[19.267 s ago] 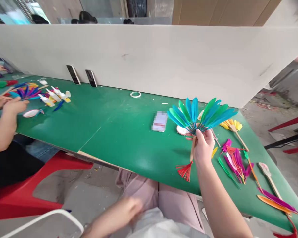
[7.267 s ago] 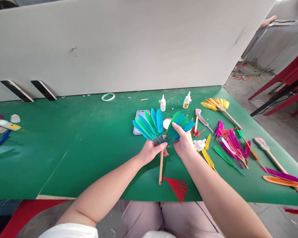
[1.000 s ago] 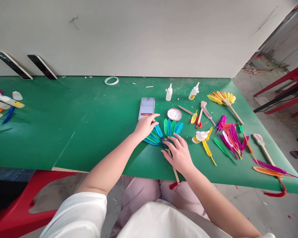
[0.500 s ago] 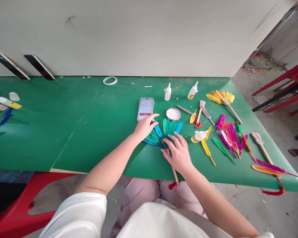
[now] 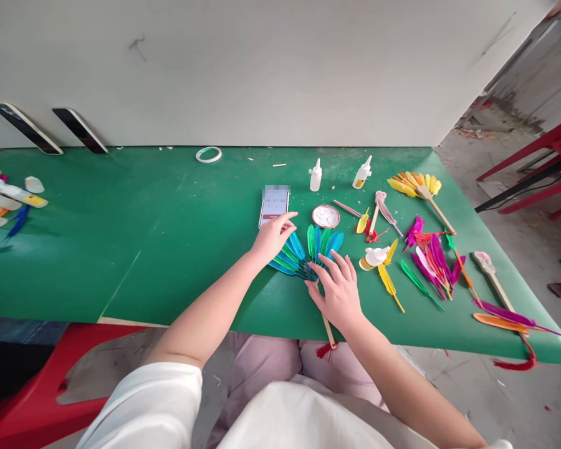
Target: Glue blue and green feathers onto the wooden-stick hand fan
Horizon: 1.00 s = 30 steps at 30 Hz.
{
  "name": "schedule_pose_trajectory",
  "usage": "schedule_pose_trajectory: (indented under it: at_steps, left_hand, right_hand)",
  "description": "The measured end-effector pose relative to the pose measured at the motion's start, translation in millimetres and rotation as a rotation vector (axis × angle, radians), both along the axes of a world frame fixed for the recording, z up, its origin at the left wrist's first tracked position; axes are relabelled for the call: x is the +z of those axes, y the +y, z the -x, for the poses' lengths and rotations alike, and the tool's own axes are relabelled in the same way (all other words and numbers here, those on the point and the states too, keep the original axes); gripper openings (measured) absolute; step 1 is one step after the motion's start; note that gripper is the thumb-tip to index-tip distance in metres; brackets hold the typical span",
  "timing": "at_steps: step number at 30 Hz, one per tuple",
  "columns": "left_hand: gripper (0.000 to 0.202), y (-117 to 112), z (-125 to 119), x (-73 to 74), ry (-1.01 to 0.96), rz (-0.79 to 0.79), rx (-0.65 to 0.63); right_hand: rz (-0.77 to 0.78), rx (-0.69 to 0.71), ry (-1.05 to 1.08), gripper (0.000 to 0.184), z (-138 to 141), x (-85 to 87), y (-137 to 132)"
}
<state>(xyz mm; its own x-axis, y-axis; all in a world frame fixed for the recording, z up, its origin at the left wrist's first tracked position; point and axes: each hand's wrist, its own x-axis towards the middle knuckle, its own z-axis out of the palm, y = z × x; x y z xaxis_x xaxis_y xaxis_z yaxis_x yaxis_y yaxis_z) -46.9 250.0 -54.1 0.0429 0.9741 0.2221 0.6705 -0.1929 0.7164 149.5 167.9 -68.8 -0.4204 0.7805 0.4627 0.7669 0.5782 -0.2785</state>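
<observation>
both hands lie flat and spread, gripping nothing: the left hand (image 5: 272, 239) presses on the far-left feathers of the fan (image 5: 308, 252), fingertips reaching toward the phone (image 5: 273, 206), while the right hand (image 5: 340, 292) rests open-fingered on the fan's base where the feathers meet the stick (image 5: 328, 328). the fan lies flat on the green table (image 5: 168, 249) near its front edge, blue and green feathers splayed away from the person, its red tassel (image 5: 326, 351) hanging over the edge.

since a second ago little has moved; the right fingers have lifted and spread slightly, the left has stayed put. seven seconds ago the fan was held up in both hands, so it is now laid down and pressed flat.

just past the fan sits a small round dish (image 5: 326, 216), farther off two glue bottles (image 5: 315, 176). to the right lie a white cap (image 5: 374, 256), loose feathers (image 5: 432, 262) in yellow, green and magenta, and a yellow fan (image 5: 414, 184). a tape ring (image 5: 208, 154) sits far back.
</observation>
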Motion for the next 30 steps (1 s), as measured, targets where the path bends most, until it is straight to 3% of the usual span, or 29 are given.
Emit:
schedule_pose_trajectory:
  at_steps: [4,11,17,23,30]
  left_hand:
    - [0.034,5.3,-8.8,7.4,0.029,-0.050,-0.015]
    - [0.051,15.9,-33.8,18.2,0.115,0.176,-0.166]
    - [0.058,21.7,-31.6,22.2,0.001,0.281,-0.205]
    - [0.057,22.7,-25.1,22.8,-0.169,0.336,-0.245]
    - [0.051,24.0,-31.0,13.8,-0.022,0.275,-0.187]
  right_hand:
    - [-0.017,-0.008,0.031,0.026,-1.1,-2.4,-1.2]
    - [-0.014,0.003,0.006,0.025,0.7,-4.0,-0.4]
    - [-0.008,0.009,0.011,0.025,1.3,-4.1,0.7]
    - [-0.007,0.014,0.012,0.026,0.7,-4.2,0.7]
    - [-0.005,0.017,0.001,0.026,0.8,-4.2,-0.3]
